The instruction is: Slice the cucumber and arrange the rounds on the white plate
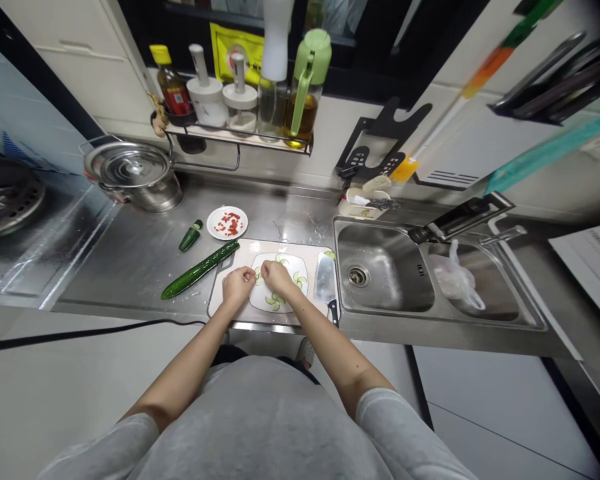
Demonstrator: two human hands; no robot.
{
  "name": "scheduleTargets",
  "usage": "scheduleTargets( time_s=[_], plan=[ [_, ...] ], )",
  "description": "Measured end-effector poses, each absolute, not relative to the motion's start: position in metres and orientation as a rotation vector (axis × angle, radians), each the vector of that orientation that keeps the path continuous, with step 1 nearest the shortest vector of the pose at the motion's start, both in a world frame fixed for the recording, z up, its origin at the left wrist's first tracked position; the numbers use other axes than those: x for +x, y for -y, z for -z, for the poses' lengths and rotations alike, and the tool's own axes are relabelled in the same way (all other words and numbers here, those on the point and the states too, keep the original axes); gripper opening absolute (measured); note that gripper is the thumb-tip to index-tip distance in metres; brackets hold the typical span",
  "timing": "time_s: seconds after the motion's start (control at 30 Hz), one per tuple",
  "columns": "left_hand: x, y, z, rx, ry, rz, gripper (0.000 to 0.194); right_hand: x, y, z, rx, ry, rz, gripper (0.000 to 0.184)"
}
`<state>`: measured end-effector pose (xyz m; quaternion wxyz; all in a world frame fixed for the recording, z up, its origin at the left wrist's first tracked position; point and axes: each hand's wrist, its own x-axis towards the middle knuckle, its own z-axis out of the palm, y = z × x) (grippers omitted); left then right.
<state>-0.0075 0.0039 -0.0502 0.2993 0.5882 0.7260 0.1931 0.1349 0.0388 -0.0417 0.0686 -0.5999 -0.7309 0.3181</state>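
Over the plate (260,300) near its left edge, left fingers (253,273) and right fingers (265,268) pinched, hold unclear, knife (325,277) apart.

The stainless-steel worktop (130,250) is shiny and dotted with water. On it lies a pale cutting board (305,251). Left of the board are a long cucumber (195,272), its far end at the board's corner, and a shorter cucumber piece (189,238); behind its left corner, a small white plate (212,215); farther left, a lidded steel pot (160,193).
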Motion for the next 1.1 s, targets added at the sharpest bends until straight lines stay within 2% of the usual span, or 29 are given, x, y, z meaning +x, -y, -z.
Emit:
scheduleTargets(
  time_s=[0.6, 1.1],
  plan=[
    [-0.0026, -0.0115, 0.0482, 1.798, -1.999, -0.333, 0.02, 0.1304, -0.0434, 0.0421, -1.847, 2.372, -0.851, 0.017],
    [-0.0045, -0.0118, 0.0476, 1.781, -2.009, -0.376, 0.018, 0.1367, -0.0402, 0.0373, -1.919, 2.345, -0.808, 0.015]
  ],
)
